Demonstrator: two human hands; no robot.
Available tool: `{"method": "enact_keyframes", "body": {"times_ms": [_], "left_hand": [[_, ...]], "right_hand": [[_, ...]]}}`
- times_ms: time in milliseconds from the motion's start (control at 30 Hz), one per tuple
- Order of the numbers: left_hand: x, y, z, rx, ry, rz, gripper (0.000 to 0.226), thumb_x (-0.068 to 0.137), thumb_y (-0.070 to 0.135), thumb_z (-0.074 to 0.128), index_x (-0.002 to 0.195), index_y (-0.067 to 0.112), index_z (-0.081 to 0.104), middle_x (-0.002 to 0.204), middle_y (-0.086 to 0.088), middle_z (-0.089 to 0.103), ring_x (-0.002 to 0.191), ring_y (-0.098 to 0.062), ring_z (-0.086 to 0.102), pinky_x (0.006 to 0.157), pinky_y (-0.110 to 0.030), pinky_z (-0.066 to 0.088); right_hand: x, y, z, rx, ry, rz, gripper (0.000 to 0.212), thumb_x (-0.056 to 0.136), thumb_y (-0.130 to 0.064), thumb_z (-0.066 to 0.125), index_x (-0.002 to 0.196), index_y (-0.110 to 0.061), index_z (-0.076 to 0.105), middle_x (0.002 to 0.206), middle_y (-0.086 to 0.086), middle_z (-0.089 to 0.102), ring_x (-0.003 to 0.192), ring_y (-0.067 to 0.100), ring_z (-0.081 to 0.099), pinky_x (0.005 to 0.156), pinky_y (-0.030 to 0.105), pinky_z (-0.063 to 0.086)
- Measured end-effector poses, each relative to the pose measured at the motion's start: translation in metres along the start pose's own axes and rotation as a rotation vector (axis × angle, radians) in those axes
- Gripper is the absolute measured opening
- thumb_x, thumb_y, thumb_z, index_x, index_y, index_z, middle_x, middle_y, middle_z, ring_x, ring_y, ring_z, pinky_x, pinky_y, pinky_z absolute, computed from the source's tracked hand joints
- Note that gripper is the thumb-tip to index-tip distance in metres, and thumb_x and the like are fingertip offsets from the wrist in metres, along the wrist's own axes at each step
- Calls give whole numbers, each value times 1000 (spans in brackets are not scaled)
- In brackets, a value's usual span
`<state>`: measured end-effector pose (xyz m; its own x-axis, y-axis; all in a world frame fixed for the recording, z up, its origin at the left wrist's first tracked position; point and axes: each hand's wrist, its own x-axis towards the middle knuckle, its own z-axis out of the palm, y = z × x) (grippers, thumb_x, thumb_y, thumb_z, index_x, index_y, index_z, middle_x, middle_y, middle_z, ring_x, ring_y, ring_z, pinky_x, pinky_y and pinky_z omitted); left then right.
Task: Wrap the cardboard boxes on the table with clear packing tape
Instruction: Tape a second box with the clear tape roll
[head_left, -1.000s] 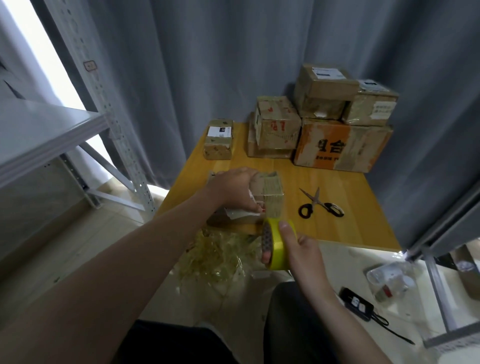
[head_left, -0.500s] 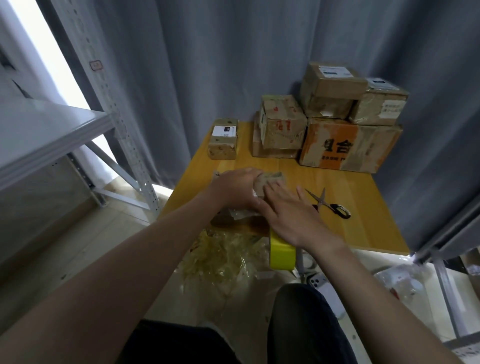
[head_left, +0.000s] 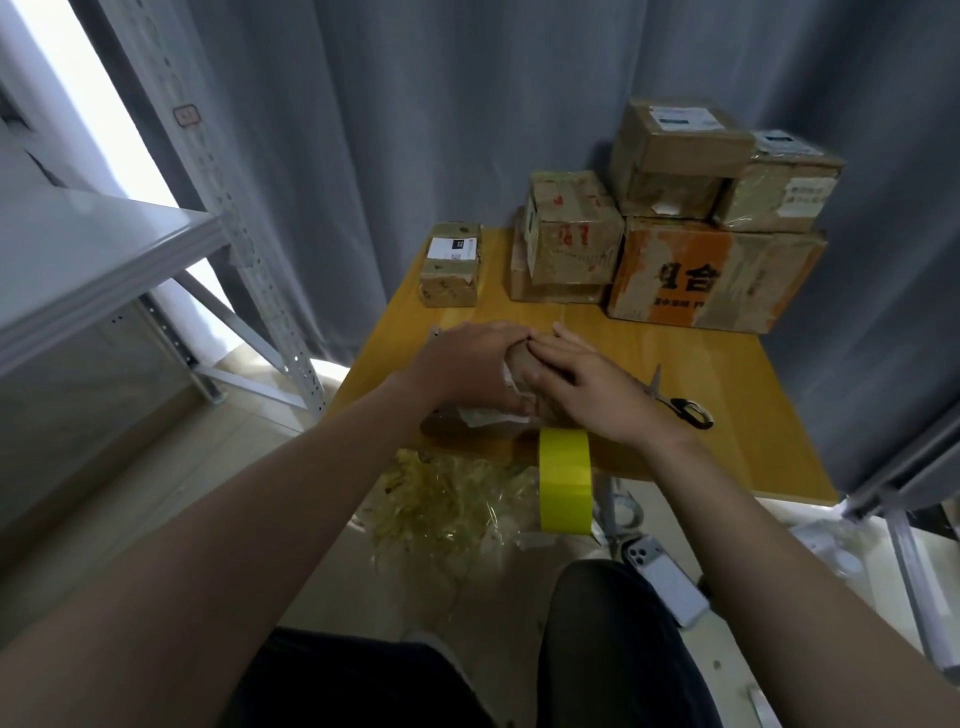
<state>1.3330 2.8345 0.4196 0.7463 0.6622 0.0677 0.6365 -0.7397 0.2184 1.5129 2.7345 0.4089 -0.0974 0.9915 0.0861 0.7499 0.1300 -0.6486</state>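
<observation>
tabletop (head_left: 753, 415): 7 cardboard boxes by my count. 6 are parked at the back (head_left: 711, 280), most looking glossy with tape. 1 box in work (head_left: 524, 366) sits at the near edge, mostly hidden under both hands. The left hand (head_left: 467, 364) is curled round its left side, clamping it down. The right hand (head_left: 597, 384) lies flat, fingers straight, pressing on top. Step, I'd say: smoothing a strip down. 1 yellow tape roll (head_left: 565, 478) dangles just off the near edge, apparently on its own strip. Next: keep the box pinned, grab the roll, then wrap or cut. 1 pair of scissors (head_left: 685, 410) is just right of the right hand.
</observation>
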Motion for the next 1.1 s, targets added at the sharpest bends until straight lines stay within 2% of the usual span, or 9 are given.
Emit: {"method": "enact_keyframes", "body": {"times_ms": [167,300,400,500,567,667,733,867,1100], "left_hand": [[-9,2,-2,115,100,42,99,66,82,68,145,24,55,145,5,55,135,-18,48,122,-49,20],[-40,22,19,229,438,-126,66,72,70,73,120,24,70,113,-4,60,109,-28,54,99,-44,41],[-70,57,34,-131,659,-332,23,86,34,76,98,18,65,101,-4,63,108,-30,55,101,-49,47],[-88,90,30,-398,740,-457,14,91,32,68,89,24,56,93,10,59,104,-21,59,98,-48,51],[-89,109,24,-652,516,-582,20,96,44,63,101,26,56,92,13,62,92,-12,62,88,-43,55],[-76,115,37,-1181,103,-778,54,94,60,60,137,27,50,117,11,61,107,-14,60,93,-38,53],[-68,116,48,-1362,59,-865,75,78,68,68,141,33,50,130,1,65,114,-25,65,97,-47,55],[-69,121,41,-1502,73,-785,27,104,35,59,128,24,52,65,3,75,54,-13,72,53,-28,59],[-73,120,34,-1371,-143,-792,19,109,31,47,111,15,57,80,-17,76,69,-31,72,91,-52,57]], "right_hand": [[-12,27,4,195,76,-117,54,96,-22,71,148,-18,56,155,-14,48,154,-3,14,126,30,20],[-9,29,2,208,84,-133,51,97,-23,70,146,-21,58,152,-17,50,153,-2,17,126,31,19],[-9,31,6,214,103,-149,47,99,-25,67,145,-24,59,153,-18,50,154,-1,18,126,31,19],[-8,32,9,226,124,-147,46,98,-26,68,144,-25,61,152,-18,52,154,-1,19,127,35,21],[-7,32,8,237,128,-147,46,98,-26,69,143,-25,62,150,-19,52,154,0,19,127,37,22],[-7,33,9,246,126,-158,45,97,-24,69,142,-24,62,148,-18,53,154,2,20,127,38,23],[-6,33,9,258,130,-159,46,97,-23,69,142,-23,62,148,-16,54,154,3,21,127,39,22],[-5,35,8,257,128,-164,45,97,-21,70,142,-23,63,149,-13,54,154,5,22,125,33,21],[-4,36,10,271,134,-146,45,97,-22,70,141,-23,64,148,-16,53,154,7,22,125,33,21]]}}
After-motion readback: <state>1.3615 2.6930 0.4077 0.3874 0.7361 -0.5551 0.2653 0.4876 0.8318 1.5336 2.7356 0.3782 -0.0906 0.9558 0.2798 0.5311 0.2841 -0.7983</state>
